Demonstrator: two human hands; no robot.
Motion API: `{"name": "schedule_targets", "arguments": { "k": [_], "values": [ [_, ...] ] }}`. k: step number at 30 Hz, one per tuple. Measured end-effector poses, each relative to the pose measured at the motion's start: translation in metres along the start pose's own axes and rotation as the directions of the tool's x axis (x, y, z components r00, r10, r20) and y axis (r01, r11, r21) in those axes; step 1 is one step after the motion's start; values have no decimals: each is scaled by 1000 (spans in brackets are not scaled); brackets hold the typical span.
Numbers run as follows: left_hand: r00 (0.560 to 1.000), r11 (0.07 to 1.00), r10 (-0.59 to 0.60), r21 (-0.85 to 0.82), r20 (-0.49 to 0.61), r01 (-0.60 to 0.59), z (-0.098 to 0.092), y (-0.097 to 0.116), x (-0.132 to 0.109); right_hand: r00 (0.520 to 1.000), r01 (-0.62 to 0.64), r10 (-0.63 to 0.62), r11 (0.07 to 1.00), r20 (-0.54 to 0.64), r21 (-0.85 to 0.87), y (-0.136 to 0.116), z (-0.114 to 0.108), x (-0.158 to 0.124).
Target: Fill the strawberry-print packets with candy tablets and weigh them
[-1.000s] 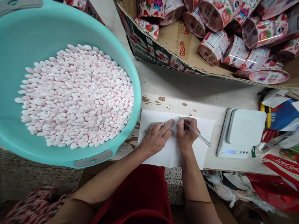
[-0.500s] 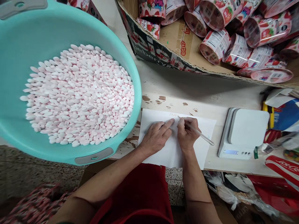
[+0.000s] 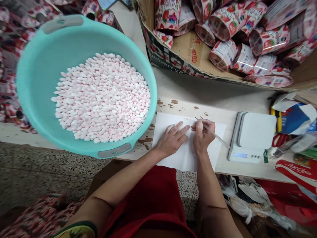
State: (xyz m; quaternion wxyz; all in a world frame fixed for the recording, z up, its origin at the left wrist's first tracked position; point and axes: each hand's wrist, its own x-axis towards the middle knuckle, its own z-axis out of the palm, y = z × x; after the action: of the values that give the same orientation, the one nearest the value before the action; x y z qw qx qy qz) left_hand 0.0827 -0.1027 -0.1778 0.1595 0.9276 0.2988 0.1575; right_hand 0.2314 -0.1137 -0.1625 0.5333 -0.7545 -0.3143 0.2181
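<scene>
A sheet of white paper (image 3: 182,158) lies on the worktable in front of me, with faint handwriting along its top edge. My left hand (image 3: 171,140) rests flat on it, fingers spread. Between the fingers of my right hand (image 3: 203,136) is a slim clear pen (image 3: 220,140), its tip at the top of the sheet just right of the writing. Left of the paper stands a turquoise basin (image 3: 146,72) holding many small pale pink candies (image 3: 106,99). A white digital scale (image 3: 257,130) with a lit display stands to the right.
An open cardboard box (image 3: 173,62) full of strawberry-printed cups (image 3: 224,54) takes up the back. More printed packs (image 3: 10,82) lie behind the basin at left. At right are wrappers and a red Coca-Cola item (image 3: 297,173) by the table's front edge.
My view has shifted, so more of the basin and the packs at left show. My right hand and pen have moved slightly right along the written line. My left hand's fingers are more spread.
</scene>
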Motion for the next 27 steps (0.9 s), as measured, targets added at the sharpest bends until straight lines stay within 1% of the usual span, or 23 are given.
{"name": "schedule_targets", "arguments": {
  "k": [2, 4, 6, 8, 10, 13, 15, 17, 20, 22, 25, 27],
  "values": [
    [999, 999, -11, -44, 42, 12, 4, 9, 3, 1000, 9, -9, 1000, -1, 22, -9, -6, -5],
    [996, 995, -45, -84, 77, 51, 9, 21, 8, 1000, 20, -20, 999, 0, 33, -13, -11, -12],
    [993, 991, -78, -97, 93, 87, 12, 30, 10, 1000, 8, -8, 999, 2, 49, -10, -13, -20],
    [994, 992, -86, -84, 69, 92, 12, 34, 7, 1000, -22, 24, 997, -20, 80, -2, -12, -25],
    [995, 993, -103, -53, 4, 103, 8, 28, -3, 998, -40, 45, 993, -45, 112, 6, -9, -27],
    [981, 984, -166, 42, -103, 171, -7, 7, -28, 999, -23, 27, 991, -29, 132, 13, -6, -28],
    [976, 976, -171, 114, -135, 187, -17, -8, -45, 1000, -8, 9, 991, -6, 132, 16, -8, -28],
    [980, 974, -139, 162, -141, 161, -23, -18, -57, 1000, 1, -4, 995, 22, 103, 19, -12, -28],
    [983, 977, -90, 176, -161, 119, -25, -20, -66, 996, 33, -33, 999, 77, 1, 24, -19, -28],
    [980, 979, -80, 172, -182, 111, -23, -17, -67, 991, 94, -84, 992, 103, -88, 23, -23, -29],
    [979, 968, -80, 220, -190, 122, -21, -15, -65, 972, 211, -186, 961, 145, -179, 11, -20, -31],
    [979, 960, -77, 252, -189, 124, -22, -15, -64, 956, 255, -222, 952, 191, -171, -2, -12, -35]
  ]
}}
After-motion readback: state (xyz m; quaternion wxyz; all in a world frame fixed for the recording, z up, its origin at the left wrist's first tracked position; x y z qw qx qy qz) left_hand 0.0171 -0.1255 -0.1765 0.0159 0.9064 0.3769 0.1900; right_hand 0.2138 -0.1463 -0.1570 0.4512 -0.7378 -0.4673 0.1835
